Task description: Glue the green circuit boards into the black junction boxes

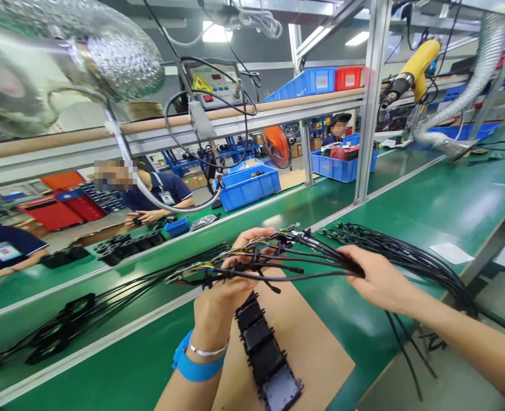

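Observation:
A bundle of black cables [312, 257] with bare coloured wire ends and connectors stretches between my two hands above the bench. My left hand [230, 279], a blue band at its wrist, curls around the connector end of the bundle. Further right, my right hand [374, 277] is closed around the cables, and some of their lengths hang down past the bench edge. Beneath the left hand, a row of black plastic housings [267, 357] lies on a brown cardboard sheet [316, 342]. More black cables [398, 248] with small green boards at their ends lie beyond my right hand.
Black cables with flat black parts [64, 328] rest on the left of the green bench [457, 188]. A metal post [367, 103] rises behind. Blue bins [250, 185] stand across the rail. A yellow heat gun [415, 71] hangs at upper right. Co-workers [158, 191] sit opposite.

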`<move>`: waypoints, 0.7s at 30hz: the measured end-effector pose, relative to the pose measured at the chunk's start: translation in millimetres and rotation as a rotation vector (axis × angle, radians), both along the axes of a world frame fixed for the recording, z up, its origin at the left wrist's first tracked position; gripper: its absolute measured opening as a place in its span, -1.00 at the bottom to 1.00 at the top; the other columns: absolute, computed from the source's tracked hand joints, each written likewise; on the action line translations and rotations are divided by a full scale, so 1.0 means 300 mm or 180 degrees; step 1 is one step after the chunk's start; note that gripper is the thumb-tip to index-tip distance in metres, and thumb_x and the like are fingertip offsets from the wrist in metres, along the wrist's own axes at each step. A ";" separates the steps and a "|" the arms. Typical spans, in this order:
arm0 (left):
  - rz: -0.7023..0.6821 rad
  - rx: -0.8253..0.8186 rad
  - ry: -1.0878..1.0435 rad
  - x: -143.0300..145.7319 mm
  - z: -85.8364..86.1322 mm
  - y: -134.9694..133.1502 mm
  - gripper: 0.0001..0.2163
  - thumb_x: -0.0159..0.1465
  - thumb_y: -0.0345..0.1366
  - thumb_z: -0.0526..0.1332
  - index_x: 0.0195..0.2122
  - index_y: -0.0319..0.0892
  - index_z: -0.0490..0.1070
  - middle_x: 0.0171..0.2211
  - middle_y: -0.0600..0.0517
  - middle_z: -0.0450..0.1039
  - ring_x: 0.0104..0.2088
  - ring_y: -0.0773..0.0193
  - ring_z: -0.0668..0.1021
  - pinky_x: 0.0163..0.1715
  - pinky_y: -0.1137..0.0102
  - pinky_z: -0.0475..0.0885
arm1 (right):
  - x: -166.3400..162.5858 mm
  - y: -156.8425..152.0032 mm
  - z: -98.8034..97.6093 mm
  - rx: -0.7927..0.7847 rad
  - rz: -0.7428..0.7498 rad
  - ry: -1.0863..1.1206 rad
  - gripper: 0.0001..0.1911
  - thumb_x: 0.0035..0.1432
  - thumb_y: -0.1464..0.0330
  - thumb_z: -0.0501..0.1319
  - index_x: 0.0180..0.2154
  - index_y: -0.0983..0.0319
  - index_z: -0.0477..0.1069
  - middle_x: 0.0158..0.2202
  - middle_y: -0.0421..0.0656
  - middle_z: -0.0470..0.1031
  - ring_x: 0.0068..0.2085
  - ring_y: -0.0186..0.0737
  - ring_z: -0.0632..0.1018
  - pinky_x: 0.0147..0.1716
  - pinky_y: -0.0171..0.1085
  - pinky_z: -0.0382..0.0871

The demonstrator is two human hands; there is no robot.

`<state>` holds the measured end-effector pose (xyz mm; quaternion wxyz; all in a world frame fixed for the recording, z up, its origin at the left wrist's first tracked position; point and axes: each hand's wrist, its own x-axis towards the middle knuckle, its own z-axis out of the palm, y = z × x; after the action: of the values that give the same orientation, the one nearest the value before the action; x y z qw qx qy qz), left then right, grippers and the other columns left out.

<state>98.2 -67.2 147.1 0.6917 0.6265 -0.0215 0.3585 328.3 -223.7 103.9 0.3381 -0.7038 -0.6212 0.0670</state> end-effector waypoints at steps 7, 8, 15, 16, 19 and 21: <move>0.0166 -0.0347 -0.0042 -0.098 0.003 -0.008 -0.51 0.05 -0.35 0.34 0.05 -0.12 0.39 0.15 -0.10 0.32 -0.04 -0.06 0.54 0.03 -0.08 0.41 | -0.037 0.098 0.184 -0.0373 0.0317 0.0339 -0.78 0.18 0.18 0.05 -0.36 0.18 0.29 -0.44 -0.25 0.37 -0.41 -0.25 0.37 -0.45 -0.31 0.21; 0.0244 -0.0354 -0.0035 -0.112 0.010 -0.008 -0.54 0.06 -0.37 0.34 0.03 -0.12 0.41 0.14 -0.09 0.34 -0.06 -0.04 0.55 0.01 -0.08 0.43 | -0.048 0.112 0.199 -0.0340 0.0415 0.0398 -0.75 0.18 0.15 0.06 -0.38 0.19 0.30 -0.43 -0.24 0.37 -0.39 -0.25 0.37 -0.45 -0.31 0.21; 0.0572 -0.0086 0.0286 -0.215 0.055 0.005 -0.71 0.24 -0.26 0.29 0.00 -0.07 0.46 0.12 -0.07 0.38 -0.02 0.02 0.53 -0.09 0.09 0.54 | -0.103 0.200 0.243 -0.0565 0.0330 0.0768 -0.67 0.20 0.09 0.06 -0.37 0.21 0.31 -0.64 -0.28 0.27 -0.60 -0.34 0.32 -0.61 -0.37 0.13; 0.0587 0.0060 0.0349 -0.228 0.062 0.006 -0.72 0.26 -0.23 0.28 0.00 -0.07 0.46 0.15 -0.08 0.36 -0.02 0.02 0.53 -0.10 0.10 0.55 | -0.108 0.215 0.230 -0.0748 0.0347 0.0790 -0.65 0.21 0.07 0.05 -0.34 0.22 0.34 -0.68 -0.29 0.24 -0.63 -0.34 0.31 -0.65 -0.38 0.11; 0.0671 0.0467 0.0534 -0.261 0.084 0.007 -0.74 0.30 -0.20 0.24 0.00 -0.09 0.46 0.13 -0.11 0.38 -0.01 -0.03 0.54 -0.10 0.08 0.55 | -0.134 0.255 0.171 -0.1303 0.0597 0.1061 -0.60 0.19 0.02 0.08 -0.24 0.23 0.37 -0.62 -0.24 0.33 -0.68 -0.37 0.28 -0.74 -0.38 0.01; 0.0759 0.0617 0.0597 -0.278 0.098 0.009 -0.74 0.31 -0.19 0.22 0.00 -0.09 0.46 0.05 -0.12 0.46 -0.03 -0.04 0.55 -0.09 0.06 0.53 | -0.159 0.270 0.133 -0.1564 0.0891 0.1404 -0.59 0.13 0.01 0.15 -0.21 0.22 0.37 -0.51 -0.21 0.39 -0.70 -0.42 0.26 -0.78 -0.39 -0.04</move>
<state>14.8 -64.4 176.6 0.5797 0.7191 0.0832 0.3742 280.5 -142.6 143.7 0.2722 -0.6408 -0.5890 0.4104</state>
